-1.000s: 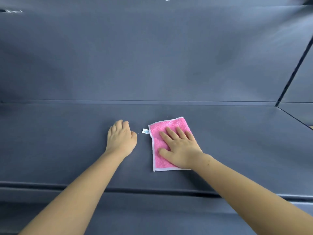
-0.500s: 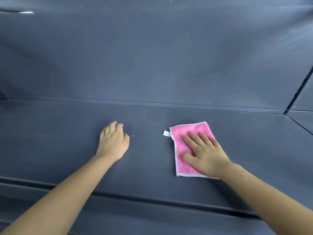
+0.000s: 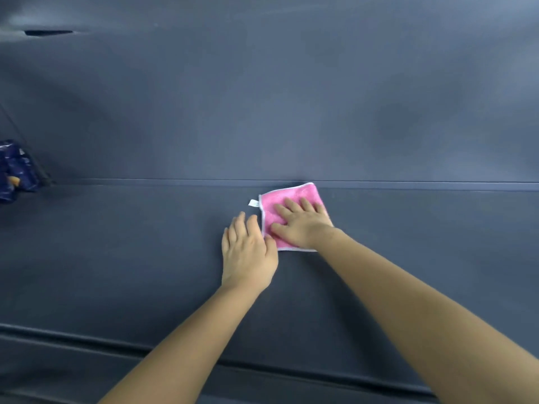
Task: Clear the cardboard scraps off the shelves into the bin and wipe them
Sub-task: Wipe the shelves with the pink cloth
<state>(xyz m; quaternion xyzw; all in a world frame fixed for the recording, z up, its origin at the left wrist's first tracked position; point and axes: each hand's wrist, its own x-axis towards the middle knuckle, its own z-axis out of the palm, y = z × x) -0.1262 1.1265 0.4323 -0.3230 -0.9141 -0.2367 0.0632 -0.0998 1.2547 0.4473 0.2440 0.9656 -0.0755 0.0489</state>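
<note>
Head view, cloth: a pink terry cloth (image 3: 291,205) with a white stitched border lay flat on the dark grey shelf (image 3: 116,258), its far edge touching the seam where the shelf met the back panel (image 3: 262,97).
Head view, right hand: the right hand (image 3: 302,225) lay palm down on the cloth with fingers spread flat, pressing it to the shelf rather than closing around it.
Head view, left hand: the left hand (image 3: 248,255) rested flat on the bare shelf just left of the cloth, fingers extended and holding nothing; its thumb side appeared to touch the cloth's left edge.
Head view, handling: the cloth looked light, soft and limp, likely to bunch or fold if pushed from one edge; a broad flat palm over its middle seemed the best hold for wiping, a corner pinch for lifting.
Head view, axis: the cloth's longer side ran from the shelf's front toward the back panel, turned slightly clockwise; a small white tag (image 3: 253,202) stuck out from its far-left corner, pointing left.
Head view, scraps: no cardboard scraps were visible on this shelf; a dark blue crumpled bag (image 3: 14,170) sat far left of the cloth against the back panel.
Head view, stage: judged as the wiping step, with the rear strip being covered.
</note>
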